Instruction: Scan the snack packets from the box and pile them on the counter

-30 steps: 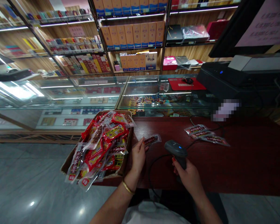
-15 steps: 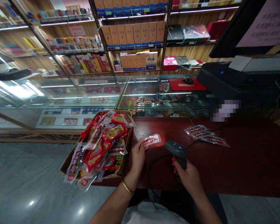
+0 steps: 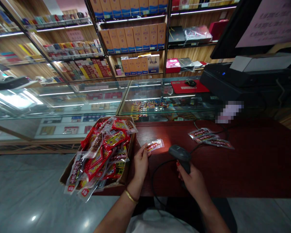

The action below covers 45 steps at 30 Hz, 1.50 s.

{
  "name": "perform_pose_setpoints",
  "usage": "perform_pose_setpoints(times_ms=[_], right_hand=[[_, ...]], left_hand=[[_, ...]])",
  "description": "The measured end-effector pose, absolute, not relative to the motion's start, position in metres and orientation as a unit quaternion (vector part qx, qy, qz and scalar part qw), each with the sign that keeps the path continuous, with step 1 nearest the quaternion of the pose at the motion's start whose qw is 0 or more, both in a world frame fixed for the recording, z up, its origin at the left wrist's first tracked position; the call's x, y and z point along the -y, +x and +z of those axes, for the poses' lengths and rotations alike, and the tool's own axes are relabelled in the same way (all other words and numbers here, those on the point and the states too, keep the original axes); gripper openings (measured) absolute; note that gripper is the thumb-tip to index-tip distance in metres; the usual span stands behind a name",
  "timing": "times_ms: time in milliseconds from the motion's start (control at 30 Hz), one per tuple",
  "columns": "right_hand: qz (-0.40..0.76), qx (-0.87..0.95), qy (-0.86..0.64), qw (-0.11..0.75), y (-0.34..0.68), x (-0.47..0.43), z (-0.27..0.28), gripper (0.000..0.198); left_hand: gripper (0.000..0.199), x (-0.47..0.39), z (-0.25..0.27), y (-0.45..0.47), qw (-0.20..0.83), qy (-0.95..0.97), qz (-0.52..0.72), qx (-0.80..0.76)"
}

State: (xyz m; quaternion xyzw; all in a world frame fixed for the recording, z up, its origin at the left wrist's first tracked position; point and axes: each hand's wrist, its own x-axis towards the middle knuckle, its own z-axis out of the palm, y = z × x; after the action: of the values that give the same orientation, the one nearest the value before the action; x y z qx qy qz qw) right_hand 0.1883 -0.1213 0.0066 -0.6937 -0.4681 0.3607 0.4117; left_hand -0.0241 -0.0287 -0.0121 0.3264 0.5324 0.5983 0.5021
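Observation:
My left hand (image 3: 141, 161) pinches the near end of a small snack packet (image 3: 155, 145), holding it just over the dark red counter. Wrapped round the handle of a barcode scanner (image 3: 180, 153) is my right hand (image 3: 191, 178). The scanner head points at the packet, and reddish light falls on the packet and the wood beside it. Left of my left hand, a cardboard box (image 3: 131, 155) is heaped with red and clear snack packets (image 3: 114, 139). Several similar packets (image 3: 210, 137) lie together on the counter to the right.
The scanner's black cable (image 3: 153, 181) loops over the counter (image 3: 254, 161). Behind stands a glass display case (image 3: 157, 90) with a red mouse pad (image 3: 206, 87) and mouse. A monitor (image 3: 264, 29) and black machine (image 3: 232, 84) are at right. Shelves of boxed goods (image 3: 133, 38) line the wall.
The whole view has shifted slightly, so most things sit a little further left. Both hands keep their holds on the packet and the scanner.

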Motion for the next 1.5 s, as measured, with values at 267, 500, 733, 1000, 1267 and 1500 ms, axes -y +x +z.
perform_pose_setpoints(times_ms=[267,500,733,1000,1267,1500], right_hand=[[0.363,0.448,-0.695,0.43,0.19,0.13,0.008,0.049],[0.339,0.384,-0.702,0.495,0.204,0.15,0.02,0.055],[0.313,0.349,-0.723,0.507,0.219,0.161,0.023,0.06],[0.343,0.399,-0.736,0.427,0.203,0.144,0.016,0.063],[0.369,0.416,-0.696,0.454,0.178,0.125,0.018,0.056],[0.368,0.421,-0.7,0.444,0.174,0.128,0.019,0.055]], left_hand=[[0.041,0.024,-0.009,-0.023,0.525,0.307,0.587,-0.534],[0.03,-0.021,0.032,0.074,0.705,0.28,0.474,-0.447],[0.042,-0.037,0.073,0.143,0.754,0.321,0.348,-0.455],[0.031,0.034,0.143,-0.027,0.456,0.591,0.461,-0.48],[0.046,0.028,0.174,-0.166,-0.031,0.735,0.175,-0.654],[0.039,0.031,0.162,-0.146,-0.035,0.695,0.112,-0.71]])
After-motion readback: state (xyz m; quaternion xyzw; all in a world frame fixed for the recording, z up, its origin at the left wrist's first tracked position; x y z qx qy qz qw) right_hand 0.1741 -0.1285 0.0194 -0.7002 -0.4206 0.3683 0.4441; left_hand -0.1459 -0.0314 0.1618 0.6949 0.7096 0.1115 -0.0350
